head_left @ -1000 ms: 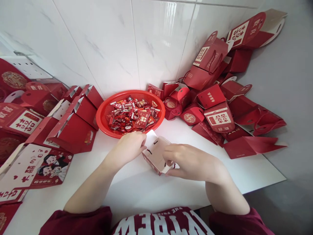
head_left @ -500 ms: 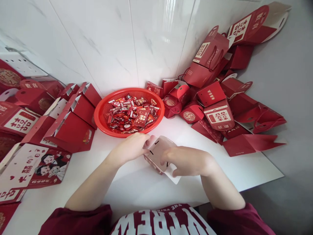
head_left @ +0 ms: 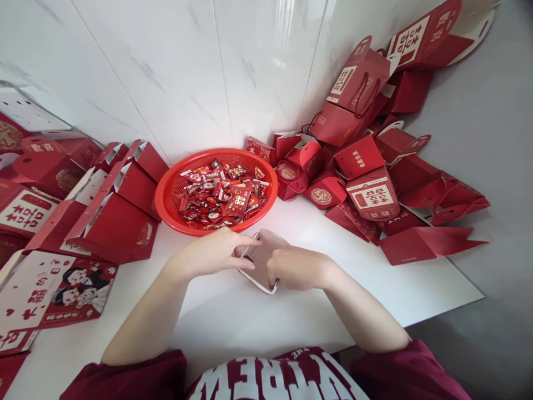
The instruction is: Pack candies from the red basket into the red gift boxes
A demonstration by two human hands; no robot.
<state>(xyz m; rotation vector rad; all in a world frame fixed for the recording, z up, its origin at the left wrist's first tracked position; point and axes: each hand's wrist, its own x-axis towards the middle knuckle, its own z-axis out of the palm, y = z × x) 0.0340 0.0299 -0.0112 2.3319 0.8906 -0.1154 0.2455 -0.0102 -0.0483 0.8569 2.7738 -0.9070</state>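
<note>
A small open carton (head_left: 261, 256) with a pale inside sits on the white table (head_left: 216, 311) between my hands. My left hand (head_left: 227, 253) is at its left side, thumb and fingers closed round the edge. My right hand (head_left: 293, 268) reaches into the carton from the right with its fingers curled; the fingertips are hidden, so whether they hold anything does not show. Just behind the carton stands a red plastic basket (head_left: 164, 203) filled with wrapped sweets (head_left: 216, 194).
Several red gift boxes (head_left: 120, 225) stand at the left, with a printed box (head_left: 58, 289) in front of them. A heap of red boxes (head_left: 358, 155) leans at the right. Behind is a tiled wall (head_left: 175, 66); a power strip (head_left: 31, 108) lies far left.
My right hand has moved left and its fingers have curled down inside the carton. The carton's flap on the near right side no longer sticks out. The view has shifted slightly.
</note>
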